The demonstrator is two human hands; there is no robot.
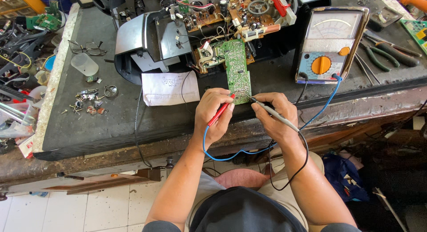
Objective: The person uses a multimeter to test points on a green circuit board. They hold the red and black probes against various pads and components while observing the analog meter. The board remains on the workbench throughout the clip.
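We are probing the narrow green circuit board (237, 72) at the bench edge: our left hand (213, 114) pinches the red probe (220, 112), our right hand (273, 116) the grey probe (275, 115); next, probably, reading the analogue multimeter (331, 43).

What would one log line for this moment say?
left hand: holds red probe on green circuit board | right hand: holds black probe at board edge | analog multimeter: right of board

dark workbench (111, 125), white tiled floor (89, 209)
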